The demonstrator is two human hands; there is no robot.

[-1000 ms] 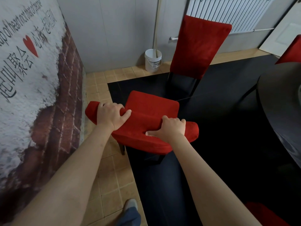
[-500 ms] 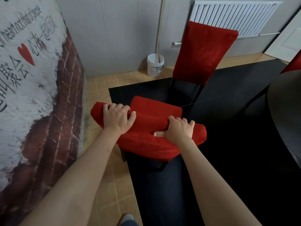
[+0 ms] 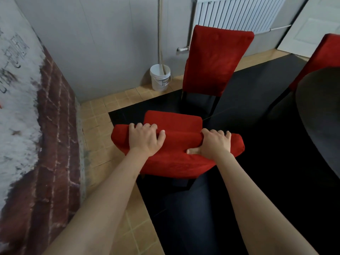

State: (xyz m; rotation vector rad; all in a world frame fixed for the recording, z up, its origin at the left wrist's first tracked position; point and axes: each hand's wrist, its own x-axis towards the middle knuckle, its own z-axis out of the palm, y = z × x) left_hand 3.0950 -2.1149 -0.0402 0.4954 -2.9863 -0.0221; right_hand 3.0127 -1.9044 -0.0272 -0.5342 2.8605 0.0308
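A red upholstered chair (image 3: 176, 162) stands just in front of me, seen from above and behind its backrest. My left hand (image 3: 144, 139) grips the top edge of the backrest near its left end, fingers curled over the far side. My right hand (image 3: 215, 143) grips the same edge near its right end, thumb on the near face. The chair's seat (image 3: 173, 119) shows beyond the backrest. Its dark legs are mostly hidden under the backrest.
A second red chair (image 3: 215, 59) stands beyond, a third (image 3: 320, 57) at the right by a dark round table (image 3: 320, 115). A white bucket (image 3: 160, 77) with a stick sits against the grey wall. A brick-pattern wall (image 3: 46, 144) runs along the left. A radiator (image 3: 237, 13) hangs at the back.
The chair and both hands have shifted to the right in view and sit closer to the second chair. Both grips on the backrest are unchanged.
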